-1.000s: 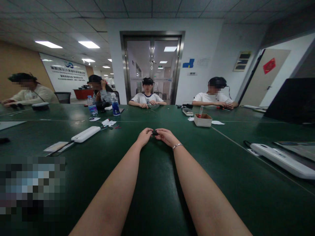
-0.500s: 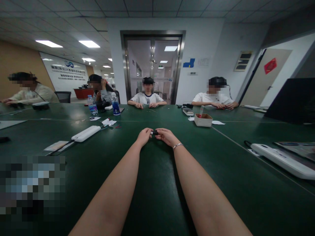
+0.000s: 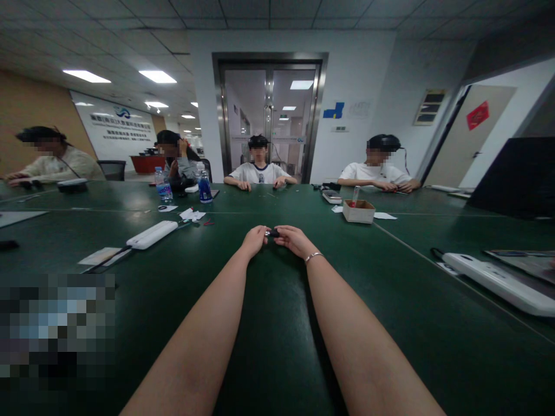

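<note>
Both arms reach forward over the green table [image 3: 277, 329]. Between my fingertips is a small dark object with a shiny silver end [image 3: 273, 233]; it is too small to name its kind. My left hand [image 3: 254, 241] pinches the silver end at its left. My right hand [image 3: 295, 240], with a silver bracelet [image 3: 314, 257] at the wrist, has its fingers closed on the dark right part. The fingers hide some of the object. Both hands are low over the tabletop.
White power strips [image 3: 154, 234] lie left and right [image 3: 498, 283]. Beyond my hands stand a small box [image 3: 358, 211] and bottles [image 3: 204, 186]. Scraps of paper [image 3: 192, 215] lie near the left strip. Several people sit around the table; a dark screen [image 3: 515, 176] rises at right.
My hands and the small dark object stay in nearly the same place. Across the table, one hand of the person opposite has shifted slightly to the right.
</note>
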